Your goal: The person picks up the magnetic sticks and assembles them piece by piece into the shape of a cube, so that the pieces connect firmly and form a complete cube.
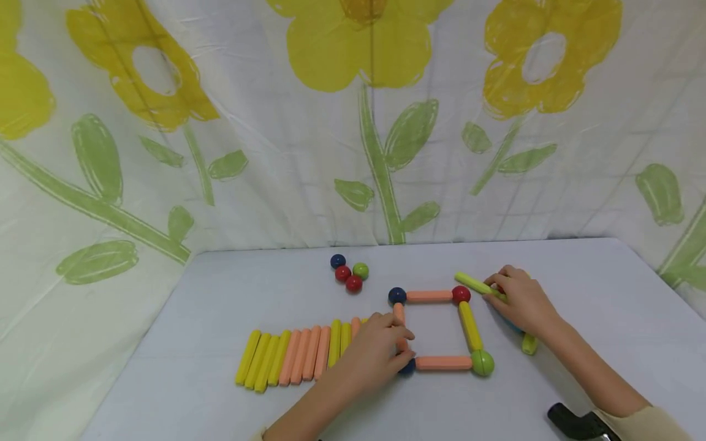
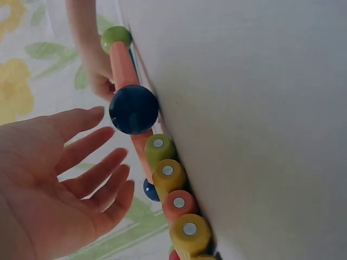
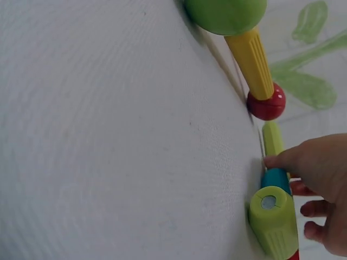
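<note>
My left hand (image 1: 375,348) hovers over the left side of a square made of rods and balls, its fingers loosely bent and holding nothing. In the left wrist view it sits beside a dark blue ball (image 2: 134,109) at one corner. My right hand (image 1: 521,300) pinches a light green rod (image 1: 471,283) near its right end, just right of the square's red ball (image 1: 461,294). Partly hidden beneath that hand are a blue piece (image 3: 275,179) and another green rod (image 3: 272,222). A yellow rod (image 1: 470,326) joins the red ball to a green ball (image 1: 482,363).
Yellow rods (image 1: 248,357) and orange rods (image 1: 299,357) lie in a row at the left. Several loose balls, among them a red one (image 1: 354,283), cluster behind. A black object (image 1: 576,422) shows near the right sleeve. A flowered curtain (image 1: 276,202) hangs behind the table.
</note>
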The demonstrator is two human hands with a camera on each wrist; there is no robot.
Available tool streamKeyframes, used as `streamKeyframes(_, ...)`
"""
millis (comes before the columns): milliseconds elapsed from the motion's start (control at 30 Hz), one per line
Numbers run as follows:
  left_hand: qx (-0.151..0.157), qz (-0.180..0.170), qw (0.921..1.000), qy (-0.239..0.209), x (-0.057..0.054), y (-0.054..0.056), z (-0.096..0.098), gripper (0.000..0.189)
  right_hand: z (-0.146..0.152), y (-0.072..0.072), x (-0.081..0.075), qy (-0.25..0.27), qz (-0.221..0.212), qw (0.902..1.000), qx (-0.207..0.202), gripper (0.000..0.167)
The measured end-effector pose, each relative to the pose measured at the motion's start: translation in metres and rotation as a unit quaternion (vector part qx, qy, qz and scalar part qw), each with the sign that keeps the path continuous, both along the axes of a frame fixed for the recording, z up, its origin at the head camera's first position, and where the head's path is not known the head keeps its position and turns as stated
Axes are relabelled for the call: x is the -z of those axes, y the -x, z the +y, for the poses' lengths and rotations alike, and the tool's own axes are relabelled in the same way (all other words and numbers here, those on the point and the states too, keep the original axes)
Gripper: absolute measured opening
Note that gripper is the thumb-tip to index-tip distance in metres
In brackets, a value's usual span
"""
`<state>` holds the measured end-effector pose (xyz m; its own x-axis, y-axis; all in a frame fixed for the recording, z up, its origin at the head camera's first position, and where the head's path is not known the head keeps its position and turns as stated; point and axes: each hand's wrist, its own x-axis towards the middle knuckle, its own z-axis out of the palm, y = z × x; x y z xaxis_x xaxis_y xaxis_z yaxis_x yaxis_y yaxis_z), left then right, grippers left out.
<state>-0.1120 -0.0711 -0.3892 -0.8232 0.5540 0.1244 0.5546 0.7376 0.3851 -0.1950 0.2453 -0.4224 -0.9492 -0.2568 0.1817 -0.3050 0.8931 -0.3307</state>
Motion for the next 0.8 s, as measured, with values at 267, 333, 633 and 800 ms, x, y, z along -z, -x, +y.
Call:
streamKeyframes(267, 0.017, -0.088, 0.9959, -0.013, 0.001, -0.006, -0.008, 0.022, 0.003, 0.002, 0.002, 0.049, -0.024, 0.9985, 0.004, 0.029)
streamKeyframes(333, 0.014, -0.109, 0.9938, -0.02, 0.001, -0.007, -0.008, 0.024, 0.004, 0.001, 0.002, 0.063, -0.025, 0.9977, 0.01, 0.03)
streamKeyframes(633, 0.01, -0.137, 0.9899, -0.035, 0.005, -0.005, -0.01, 0.029, 0.007, -0.004, -0.009, 0.116, -0.007, 0.9931, 0.015, 0.033)
streamKeyframes(800, 0.008, -0.146, 0.9888, -0.031, 0.005, -0.003, -0.009, 0.028, 0.007, -0.006, -0.015, 0.146, 0.0, 0.9892, 0.014, 0.033)
